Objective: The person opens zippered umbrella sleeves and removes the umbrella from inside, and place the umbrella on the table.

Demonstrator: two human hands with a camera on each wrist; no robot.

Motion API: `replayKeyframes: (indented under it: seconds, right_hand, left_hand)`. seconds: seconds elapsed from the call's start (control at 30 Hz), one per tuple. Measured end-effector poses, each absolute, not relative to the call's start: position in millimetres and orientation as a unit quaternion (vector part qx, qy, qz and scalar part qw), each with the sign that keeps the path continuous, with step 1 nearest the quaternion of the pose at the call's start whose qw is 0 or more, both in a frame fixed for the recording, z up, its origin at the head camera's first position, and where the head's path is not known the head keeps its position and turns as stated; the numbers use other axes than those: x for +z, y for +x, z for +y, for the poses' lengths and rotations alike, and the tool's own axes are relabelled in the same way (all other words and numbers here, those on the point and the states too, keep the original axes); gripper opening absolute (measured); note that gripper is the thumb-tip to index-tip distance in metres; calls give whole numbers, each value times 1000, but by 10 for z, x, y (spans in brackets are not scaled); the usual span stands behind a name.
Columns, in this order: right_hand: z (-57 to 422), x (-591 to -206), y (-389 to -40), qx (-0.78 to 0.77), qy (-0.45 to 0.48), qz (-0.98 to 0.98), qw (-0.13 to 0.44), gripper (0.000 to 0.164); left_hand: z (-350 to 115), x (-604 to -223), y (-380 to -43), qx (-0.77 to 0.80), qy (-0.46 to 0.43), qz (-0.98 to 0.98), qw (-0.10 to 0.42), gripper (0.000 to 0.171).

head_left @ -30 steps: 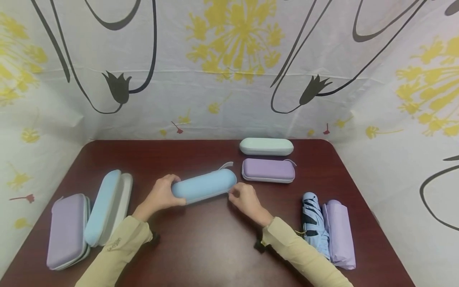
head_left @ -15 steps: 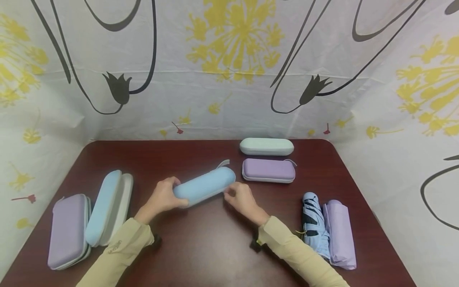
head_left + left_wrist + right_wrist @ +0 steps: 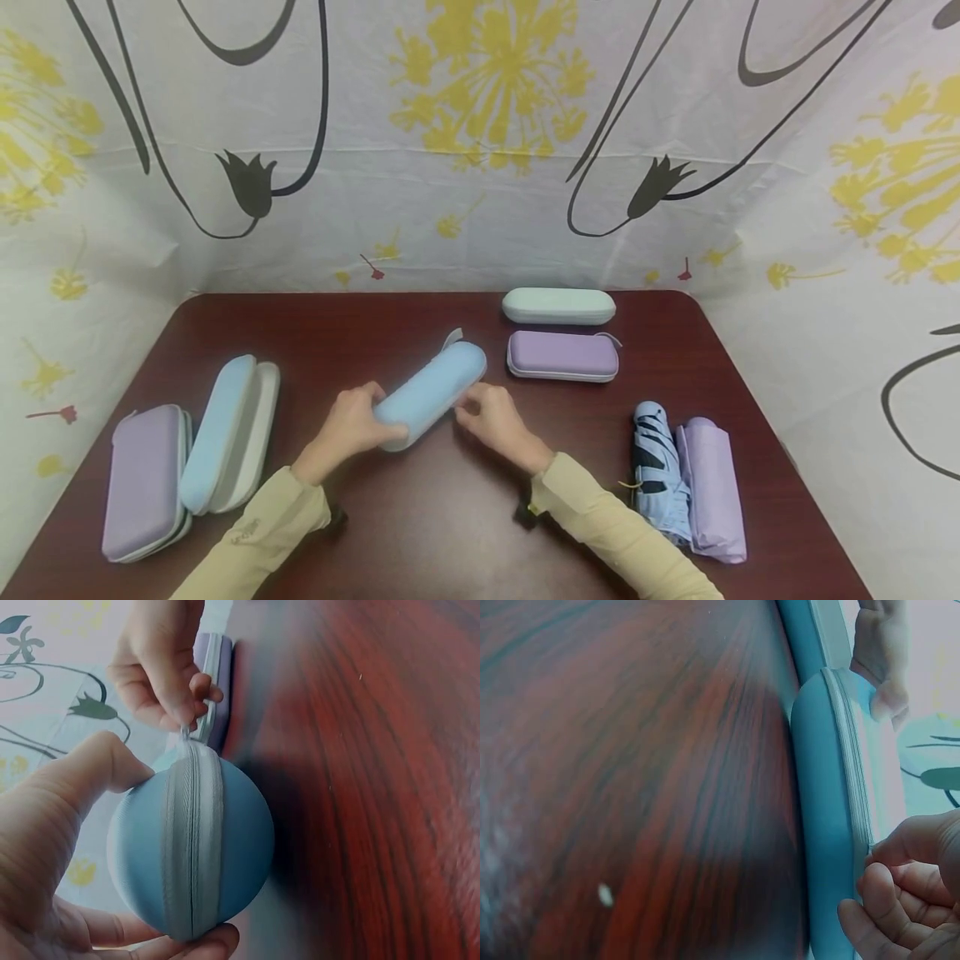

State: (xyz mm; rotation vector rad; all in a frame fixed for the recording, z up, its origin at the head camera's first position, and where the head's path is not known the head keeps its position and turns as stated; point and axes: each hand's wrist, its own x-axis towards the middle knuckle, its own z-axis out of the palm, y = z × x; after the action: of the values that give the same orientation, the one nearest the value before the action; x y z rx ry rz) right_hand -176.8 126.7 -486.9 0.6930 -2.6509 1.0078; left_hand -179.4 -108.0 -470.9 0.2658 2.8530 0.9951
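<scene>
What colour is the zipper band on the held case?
Light grey; the zipper band shows best from the left wrist.

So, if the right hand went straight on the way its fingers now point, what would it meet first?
The light blue case, almost at once: the right hand has its fingertips at the case's zip, seemingly pinching the zip pull. What it would meet past the case is harder to judge.

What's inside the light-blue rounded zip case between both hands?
On the light-blue zip case, only its outside and grey zipper band show; any contents are covered.
</scene>
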Motion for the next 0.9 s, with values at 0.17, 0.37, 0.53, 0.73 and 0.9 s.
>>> replayKeyframes:
  seconds: [0.17, 0.37, 0.53, 0.73, 0.9]
  right_hand:
    - [1239, -4856, -1754, 346, 240, -901, 102, 6]
    - [1218, -4836, -1740, 352, 251, -896, 97, 8]
    - [1242, -4849, -1771, 354, 262, -892, 104, 8]
    - [1258, -4822, -1771, 361, 274, -887, 91, 8]
    - [1256, -4827, -1752, 361, 281, -885, 84, 8]
  left_hand:
    - [-1032, -4676, -1757, 330, 80, 938, 73, 54]
    - [-980, -4662, -1726, 320, 77, 940, 93, 49]
    - [-946, -4683, -1720, 318, 81, 940, 96, 45]
    - [-911, -4678, -1700, 322, 75, 938, 103, 44]
    - [-893, -4676, -1670, 340, 59, 930, 127, 50]
